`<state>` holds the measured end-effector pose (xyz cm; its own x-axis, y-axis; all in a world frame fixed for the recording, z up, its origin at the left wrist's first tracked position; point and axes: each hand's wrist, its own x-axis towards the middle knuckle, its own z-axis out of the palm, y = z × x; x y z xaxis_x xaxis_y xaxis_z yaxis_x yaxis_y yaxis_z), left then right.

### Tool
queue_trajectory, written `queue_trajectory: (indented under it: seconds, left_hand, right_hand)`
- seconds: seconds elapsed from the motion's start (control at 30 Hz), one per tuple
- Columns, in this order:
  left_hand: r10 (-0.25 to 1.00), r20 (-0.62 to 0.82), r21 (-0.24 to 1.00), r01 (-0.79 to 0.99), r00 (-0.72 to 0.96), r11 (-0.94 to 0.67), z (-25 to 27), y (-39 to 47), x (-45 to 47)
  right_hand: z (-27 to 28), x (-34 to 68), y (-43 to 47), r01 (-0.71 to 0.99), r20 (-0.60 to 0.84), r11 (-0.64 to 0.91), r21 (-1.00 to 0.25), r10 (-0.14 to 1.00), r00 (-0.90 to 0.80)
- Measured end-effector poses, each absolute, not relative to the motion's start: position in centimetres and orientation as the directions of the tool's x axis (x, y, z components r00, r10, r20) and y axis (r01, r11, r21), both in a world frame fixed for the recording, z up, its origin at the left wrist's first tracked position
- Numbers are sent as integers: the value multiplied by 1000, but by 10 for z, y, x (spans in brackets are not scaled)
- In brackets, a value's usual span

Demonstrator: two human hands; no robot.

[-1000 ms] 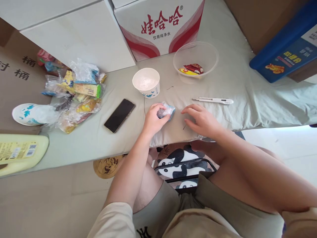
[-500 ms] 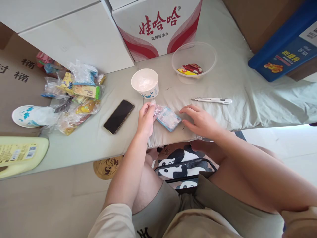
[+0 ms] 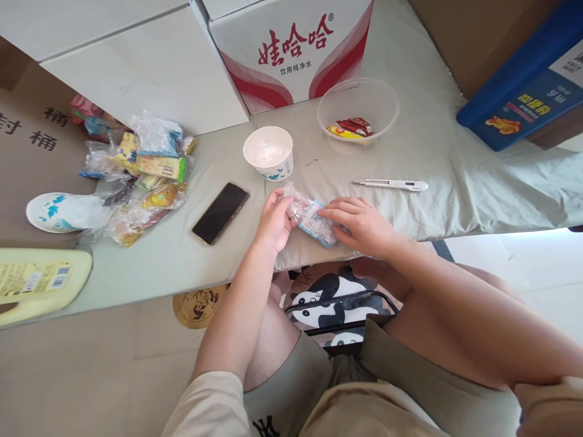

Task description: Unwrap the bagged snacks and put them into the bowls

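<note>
Head view: your left hand point(image 3: 273, 220) pinches snack packet point(image 3: 314, 221) just in front of paper cup point(image 3: 268, 152). Your right hand point(image 3: 359, 224), idle beside it half second ago, now grips packet's other end; two-handed hold.

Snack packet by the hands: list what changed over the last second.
The snack packet, first balled in the left hand, got spread out flat. The right hand slid left from the cloth and took its other end. Phone, paper cup and thermometer stayed put.

Clear, blue-edged snack packet point(image 3: 314, 221) lies crumpled on the cloth.
</note>
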<state>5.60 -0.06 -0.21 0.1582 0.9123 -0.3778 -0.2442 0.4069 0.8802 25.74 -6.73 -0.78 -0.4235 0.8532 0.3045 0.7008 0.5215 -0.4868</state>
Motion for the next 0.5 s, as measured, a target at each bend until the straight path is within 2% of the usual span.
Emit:
queue_trajectory:
  seconds: [0.1,0.23,0.5]
  left_hand:
    - [926,-364,903,-205,104,378,-3,0,54]
    - [940,-337,929,-149,41,340,-5,3,50]
    - [948,-270,960,-26,171,278,-3,2,46]
  right_hand:
    - [-10,256,-67,748,273,488,-450,873,-405]
    - [-11,256,-67,752,252,459,-473,888,-384]
    - [-12,257,-66,769,174,406,-493,912,-371]
